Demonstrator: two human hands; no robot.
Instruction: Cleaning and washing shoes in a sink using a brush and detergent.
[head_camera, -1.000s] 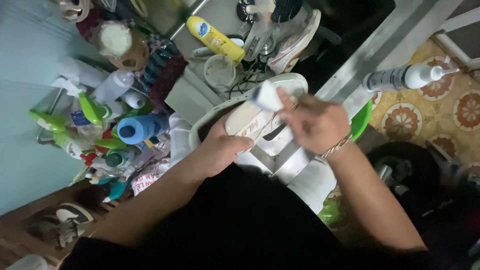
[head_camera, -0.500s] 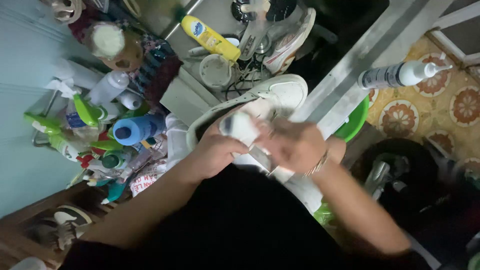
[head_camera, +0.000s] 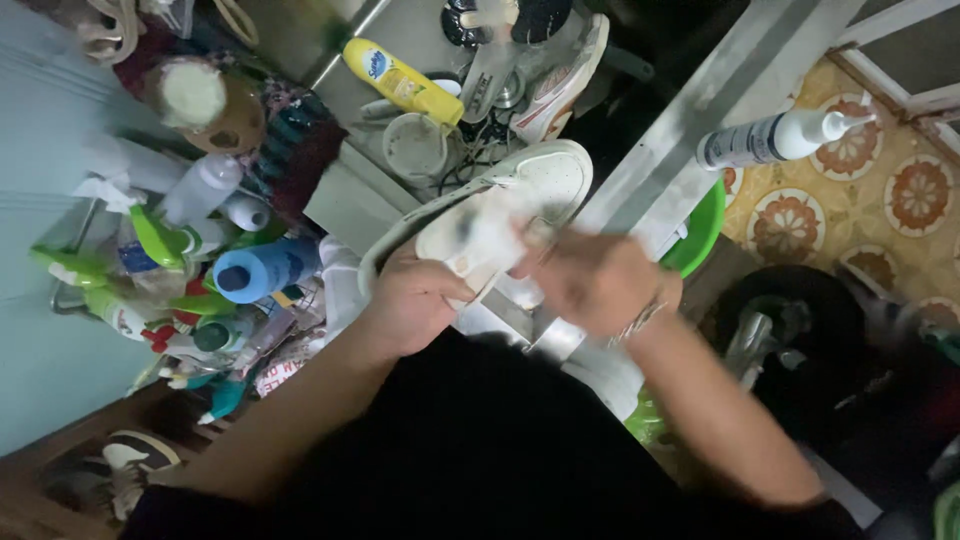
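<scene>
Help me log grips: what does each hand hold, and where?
Left hand grips the white sneaker at its heel end. Right hand is too blurred to tell.

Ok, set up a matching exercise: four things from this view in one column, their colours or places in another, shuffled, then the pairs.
Things:
1. shoe
2. squeeze bottle
3. basin
4. spray bottle

Descriptions:
A. green, under the metal ledge
B. white, held in the left hand
C. yellow, lying in the sink
D. white with a nozzle, lying by the patterned tiles

Pairs: 1-B, 2-C, 3-A, 4-D

Patterned floor tiles (head_camera: 860, 200), pale-blue wall (head_camera: 50, 340)
</scene>
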